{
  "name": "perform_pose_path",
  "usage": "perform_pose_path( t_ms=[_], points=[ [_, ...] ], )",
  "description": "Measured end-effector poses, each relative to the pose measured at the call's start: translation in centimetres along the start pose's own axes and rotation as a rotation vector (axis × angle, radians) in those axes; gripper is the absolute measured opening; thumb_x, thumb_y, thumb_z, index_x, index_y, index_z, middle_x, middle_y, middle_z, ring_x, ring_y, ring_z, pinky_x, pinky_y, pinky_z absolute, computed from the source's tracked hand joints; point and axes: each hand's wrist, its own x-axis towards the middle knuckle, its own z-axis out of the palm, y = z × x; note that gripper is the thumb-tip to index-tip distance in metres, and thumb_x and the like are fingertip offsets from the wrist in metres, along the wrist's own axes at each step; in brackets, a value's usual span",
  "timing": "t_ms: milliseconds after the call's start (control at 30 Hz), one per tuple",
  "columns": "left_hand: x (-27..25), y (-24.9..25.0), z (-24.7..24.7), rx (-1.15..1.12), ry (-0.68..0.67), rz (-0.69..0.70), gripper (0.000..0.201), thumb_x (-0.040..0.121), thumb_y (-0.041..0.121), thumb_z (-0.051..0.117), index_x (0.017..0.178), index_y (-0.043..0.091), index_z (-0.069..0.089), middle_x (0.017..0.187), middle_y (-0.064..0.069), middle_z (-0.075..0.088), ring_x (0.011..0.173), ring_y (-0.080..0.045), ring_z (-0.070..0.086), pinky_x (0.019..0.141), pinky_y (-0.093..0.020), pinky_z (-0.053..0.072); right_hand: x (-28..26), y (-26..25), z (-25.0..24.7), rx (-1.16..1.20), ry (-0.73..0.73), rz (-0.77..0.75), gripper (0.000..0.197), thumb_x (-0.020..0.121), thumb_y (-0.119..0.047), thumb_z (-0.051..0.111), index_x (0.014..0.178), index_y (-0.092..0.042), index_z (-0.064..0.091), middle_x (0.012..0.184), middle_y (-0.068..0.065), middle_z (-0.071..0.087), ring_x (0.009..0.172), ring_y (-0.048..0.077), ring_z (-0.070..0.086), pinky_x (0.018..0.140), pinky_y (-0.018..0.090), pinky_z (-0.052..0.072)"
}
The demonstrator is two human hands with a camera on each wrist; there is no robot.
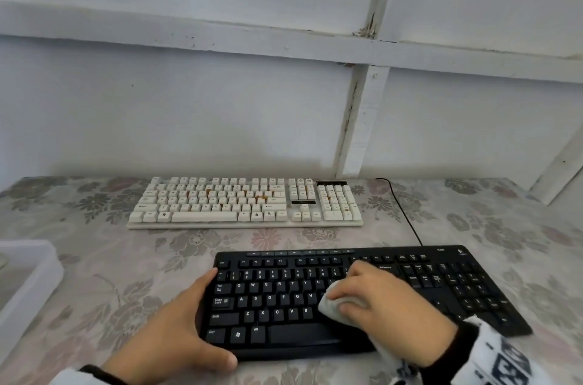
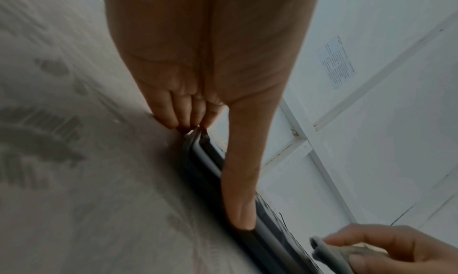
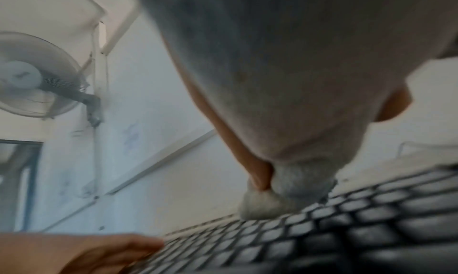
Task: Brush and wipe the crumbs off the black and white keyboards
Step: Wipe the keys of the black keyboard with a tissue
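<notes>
The black keyboard (image 1: pixel 284 302) lies near me on the table. My left hand (image 1: pixel 186 324) clasps its left end, thumb along the front edge and fingers at the far left corner (image 2: pixel 195 129). My right hand (image 1: pixel 388 305) grips a bunched grey-white cloth (image 1: pixel 334 305) and presses it on the middle keys. The cloth (image 3: pixel 262 203) touches the key tops (image 3: pixel 347 219) in the right wrist view. Farther back lies the white keyboard (image 1: pixel 246 204), with brown crumbs (image 1: pixel 262 194) between its keys.
A floral tablecloth (image 1: pixel 94 274) covers the table. A white plastic box (image 1: pixel 28 274) stands at the left edge. A black cable (image 1: pixel 407 214) runs from the black keyboard to the wall behind. A wall fan (image 3: pixel 32 76) hangs high up.
</notes>
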Motion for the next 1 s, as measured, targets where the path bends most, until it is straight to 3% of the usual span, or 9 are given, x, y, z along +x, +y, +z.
perform_pose_path(
  t_ms=[100,267,367,467,533,600,733,867,1000],
  points=[
    [0.0,0.0,0.0,0.001,-0.002,-0.009,0.113,0.019,0.054,0.089,0.111,0.061,0.024,0.118,0.034,0.044,0.112,0.008,0.048,0.098,-0.018,0.039,-0.3,0.6,0.9,-0.029,0.015,0.042,0.025,0.091,-0.030,0.047,0.111,-0.038,0.061,0.094,-0.013,0.039,0.094,0.010,0.054,0.083,0.027,0.042],
    [0.1,-0.3,0.1,0.043,0.016,-0.005,0.113,0.025,0.050,0.088,0.113,0.061,0.017,0.118,0.036,0.041,0.113,0.007,0.046,0.100,-0.020,0.037,-2.5,4.8,-0.8,-0.057,0.088,0.219,0.022,0.091,-0.038,0.047,0.100,-0.037,0.066,0.090,-0.012,0.045,0.080,0.004,0.055,0.073,0.022,0.044],
    [0.2,-0.6,0.1,0.039,0.015,-0.022,0.120,0.026,0.049,0.088,0.122,0.055,0.016,0.119,0.035,0.040,0.115,0.004,0.047,0.104,-0.024,0.037,-3.4,7.3,-1.6,-0.131,0.088,0.313,0.024,0.091,-0.029,0.046,0.096,-0.037,0.068,0.086,-0.013,0.041,0.080,0.001,0.051,0.061,0.015,0.037],
    [0.3,-0.8,0.0,0.044,0.012,-0.044,0.128,0.024,0.052,0.089,0.128,0.054,0.013,0.122,0.033,0.039,0.119,0.000,0.046,0.107,-0.028,0.036,-3.8,8.2,-2.3,-0.168,0.055,0.361,0.023,0.091,-0.026,0.045,0.083,-0.041,0.061,0.086,-0.012,0.041,0.084,0.006,0.055,0.058,0.015,0.034],
    [0.4,-1.1,0.0,0.038,0.007,-0.050,0.134,0.021,0.054,0.089,0.133,0.052,0.016,0.126,0.031,0.041,0.120,0.000,0.046,0.108,-0.030,0.036,-3.8,7.9,-2.6,-0.164,0.053,0.353,0.024,0.091,-0.025,0.046,0.084,-0.042,0.061,0.088,-0.012,0.043,0.085,0.006,0.056,0.060,0.014,0.035],
    [0.5,-1.5,0.0,0.024,0.002,-0.047,0.134,0.020,0.053,0.090,0.133,0.052,0.018,0.129,0.028,0.043,0.120,-0.001,0.048,0.107,-0.032,0.038,-3.3,7.1,-2.4,-0.113,0.073,0.305,0.024,0.090,-0.026,0.047,0.096,-0.038,0.067,0.091,-0.012,0.046,0.086,0.005,0.055,0.067,0.015,0.039],
    [0.5,-1.6,0.1,-0.011,-0.003,-0.021,0.118,0.024,0.046,0.092,0.117,0.064,0.023,0.127,0.027,0.048,0.117,0.001,0.051,0.106,-0.033,0.040,-2.6,5.5,-1.1,0.003,0.040,0.170,0.025,0.090,-0.028,0.050,0.101,-0.046,0.063,0.093,-0.014,0.047,0.088,0.002,0.052,0.078,0.015,0.040],
    [0.4,-1.4,0.1,-0.003,0.012,-0.013,0.111,0.026,0.043,0.092,0.108,0.069,0.021,0.121,0.033,0.047,0.114,0.004,0.050,0.106,-0.030,0.039,-3.3,7.2,-1.0,-0.020,0.053,0.246,0.024,0.090,-0.029,0.051,0.103,-0.044,0.064,0.093,-0.014,0.046,0.086,0.002,0.053,0.079,0.020,0.042],
    [0.5,-1.5,0.0,0.010,0.020,-0.005,0.113,0.024,0.046,0.092,0.109,0.069,0.020,0.120,0.035,0.045,0.114,0.006,0.049,0.106,-0.029,0.038,-5.0,9.9,-2.3,-0.054,0.068,0.376,0.029,0.089,-0.026,0.055,0.085,-0.055,0.054,0.093,-0.010,0.049,0.086,0.006,0.055,0.079,0.023,0.043]
  ],
)
